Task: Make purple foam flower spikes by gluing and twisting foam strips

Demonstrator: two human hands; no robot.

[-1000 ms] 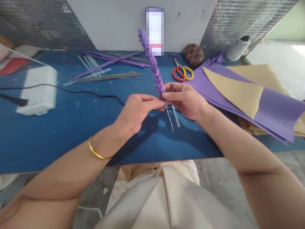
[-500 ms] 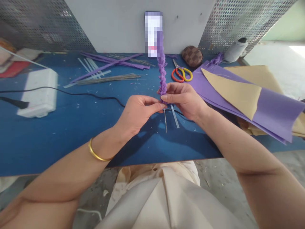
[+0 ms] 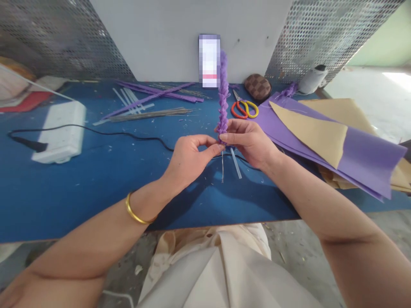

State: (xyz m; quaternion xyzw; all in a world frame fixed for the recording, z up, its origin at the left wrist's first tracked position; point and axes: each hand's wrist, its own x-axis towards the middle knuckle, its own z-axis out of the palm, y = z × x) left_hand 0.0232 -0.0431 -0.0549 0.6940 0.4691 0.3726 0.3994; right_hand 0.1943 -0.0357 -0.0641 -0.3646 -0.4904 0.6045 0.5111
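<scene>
Right hand (image 3: 248,141): pinches base of upright purple foam stem (image 3: 222,98)
Left hand (image 3: 188,160): fingertips at stem base, gold bangle (image 3: 136,211) on wrist
Below hands: thin wire (image 3: 222,169), clear plastic strip (image 3: 236,163)
Blue table (image 3: 80,192): orange-yellow scissors (image 3: 244,109), purple foam sheets (image 3: 369,164), white power strip (image 3: 61,137)

Purple foam sprig (image 3: 222,98) in the grip (image 3: 247,141), orange-and-yellow scissors (image 3: 244,109) beyond it, brown checkered pouch (image 3: 257,87) behind them, blue worktop (image 3: 80,192) below

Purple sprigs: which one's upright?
The upright purple sprig, pinched near its base by the left hand and right hand. The other purple sprig lies at the far corner of the purple sheets.
</scene>
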